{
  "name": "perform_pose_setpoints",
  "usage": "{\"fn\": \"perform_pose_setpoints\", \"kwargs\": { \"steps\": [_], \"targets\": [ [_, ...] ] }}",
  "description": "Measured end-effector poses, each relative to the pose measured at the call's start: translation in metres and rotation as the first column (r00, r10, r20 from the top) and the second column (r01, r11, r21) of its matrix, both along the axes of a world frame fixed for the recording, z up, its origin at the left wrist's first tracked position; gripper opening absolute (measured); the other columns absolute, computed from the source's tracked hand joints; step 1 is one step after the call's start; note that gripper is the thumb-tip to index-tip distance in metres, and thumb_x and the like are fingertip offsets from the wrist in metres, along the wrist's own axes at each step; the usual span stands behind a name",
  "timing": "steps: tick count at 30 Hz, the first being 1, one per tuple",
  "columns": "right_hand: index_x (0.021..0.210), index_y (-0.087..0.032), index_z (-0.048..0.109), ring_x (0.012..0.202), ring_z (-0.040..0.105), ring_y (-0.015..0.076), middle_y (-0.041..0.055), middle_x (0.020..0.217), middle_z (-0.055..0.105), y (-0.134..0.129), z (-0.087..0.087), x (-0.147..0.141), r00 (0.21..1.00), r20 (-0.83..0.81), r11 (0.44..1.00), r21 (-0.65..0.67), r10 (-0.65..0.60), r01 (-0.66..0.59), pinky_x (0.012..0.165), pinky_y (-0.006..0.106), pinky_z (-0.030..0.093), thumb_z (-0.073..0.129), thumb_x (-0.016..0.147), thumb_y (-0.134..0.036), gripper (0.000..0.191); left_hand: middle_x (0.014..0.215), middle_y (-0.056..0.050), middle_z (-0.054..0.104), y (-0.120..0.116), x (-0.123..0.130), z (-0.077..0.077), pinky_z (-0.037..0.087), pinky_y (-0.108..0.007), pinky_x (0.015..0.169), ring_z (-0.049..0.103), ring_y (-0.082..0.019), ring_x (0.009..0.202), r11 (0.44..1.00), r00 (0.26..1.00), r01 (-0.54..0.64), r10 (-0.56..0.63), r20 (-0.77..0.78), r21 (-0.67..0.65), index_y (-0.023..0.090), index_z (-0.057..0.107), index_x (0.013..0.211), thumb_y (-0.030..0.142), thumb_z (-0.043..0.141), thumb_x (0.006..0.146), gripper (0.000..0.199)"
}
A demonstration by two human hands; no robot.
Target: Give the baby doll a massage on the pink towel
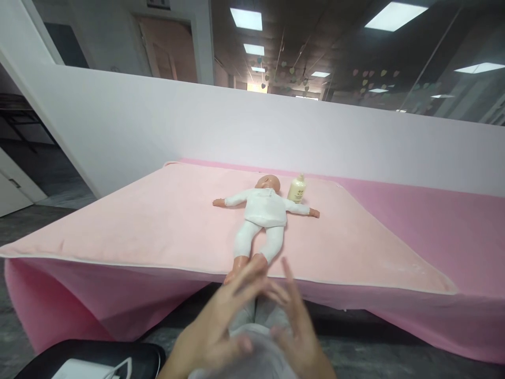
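A baby doll [266, 208] in a white top and white trousers lies on its back on a pale pink blanket [158, 221], arms spread wide, feet toward me. Beside its head and arm stands a pale yellow pump bottle [297, 189]. Low in front of my lap, my left hand [221, 316] and my right hand [294, 321] are raised with fingers spread, close together near the doll's feet. Neither hand holds anything that I can see. The fingers are somewhat blurred, and their tips overlap the doll's feet in the view.
A darker pink cloth [453, 231] lies under the blanket and hangs over the table's front edge. Behind rises a low white wall [256, 126] topped by a window. At the lower left, a white device with a cable [89, 368] rests on a black seat [114, 350].
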State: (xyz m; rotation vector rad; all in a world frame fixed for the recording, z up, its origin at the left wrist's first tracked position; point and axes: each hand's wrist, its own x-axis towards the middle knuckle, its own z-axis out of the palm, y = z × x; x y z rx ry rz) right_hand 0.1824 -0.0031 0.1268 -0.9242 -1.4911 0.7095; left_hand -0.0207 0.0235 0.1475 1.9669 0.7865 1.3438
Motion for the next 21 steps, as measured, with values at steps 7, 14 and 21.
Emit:
{"fn": "perform_pose_setpoints", "kwargs": {
  "steps": [7,14,21],
  "targets": [
    [0.110,-0.017,0.065,0.097,0.066,0.0231,0.0126,0.113,0.066,0.013,-0.022,0.027,0.771,-0.411,0.872,-0.275,-0.486,0.404,0.087,0.037,0.054,0.062,0.084,-0.042,0.036,0.084,-0.005,0.069,0.046,-0.025,0.000,0.049,-0.036,0.087,0.064,-0.021,0.084,0.890,0.702,-0.412,0.446,0.556,-0.193,0.018,0.068,0.099,0.035,0.056,0.085,0.026],
    [0.084,-0.015,0.071,0.058,0.065,0.0178,0.0087,0.076,0.070,0.029,-0.033,0.033,0.940,-0.286,0.935,-0.344,-0.188,0.082,0.060,0.030,0.055,0.069,0.075,-0.042,0.028,0.071,-0.002,0.066,0.051,0.012,-0.011,0.049,-0.026,0.069,0.062,-0.016,0.069,0.962,0.937,-0.204,0.245,0.248,-0.182,0.018,0.068,0.089,0.031,0.058,0.085,0.017],
    [0.079,-0.014,0.063,0.058,0.059,0.0123,0.0004,0.063,0.060,0.130,-0.001,0.108,0.607,-0.615,0.864,-0.363,-0.503,0.348,0.055,0.023,0.052,0.067,0.063,-0.030,0.023,0.073,-0.004,0.066,0.194,0.001,0.004,0.050,-0.031,0.073,0.062,-0.019,0.072,0.885,0.854,-0.444,0.466,0.232,-0.140,0.016,0.065,0.084,0.032,0.047,0.084,0.024]
  ]
}}
